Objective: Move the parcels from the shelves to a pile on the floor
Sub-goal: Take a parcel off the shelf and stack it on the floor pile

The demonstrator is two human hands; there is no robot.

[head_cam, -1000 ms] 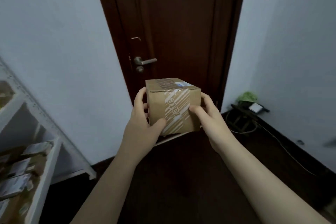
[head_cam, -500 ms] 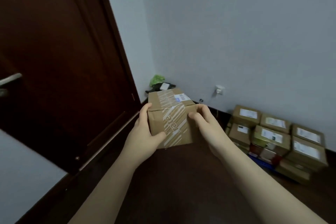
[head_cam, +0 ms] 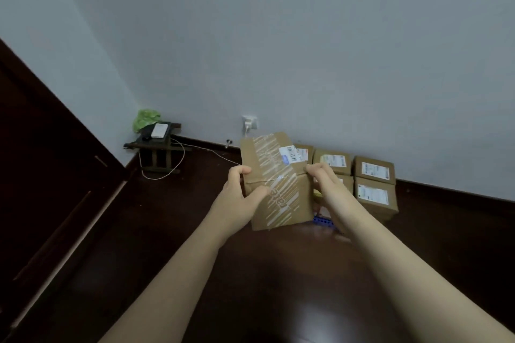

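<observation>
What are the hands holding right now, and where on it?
Both hands hold one taped cardboard parcel: the left hand grips its left side, the right hand its right side.

one wide-angle camera, worn on our head, looks forward and down over the dark floor point(head_cam: 278, 301) to the wall point(head_cam: 306, 50) at 12 o'clock. our forearms point(head_cam: 172, 287) enter from 5 and 7 o'clock; left hand point(head_cam: 237, 198), right hand point(head_cam: 326, 181) and parcel point(head_cam: 276, 181) sit near the lens, mid-frame. door point(head_cam: 41, 175) at 9 o'clock.

One parcel point(head_cam: 276, 184) is held at centre; at least five stacked parcels point(head_cam: 374, 170) are counted right of it; one stool point(head_cam: 155, 159) is seen left.
</observation>
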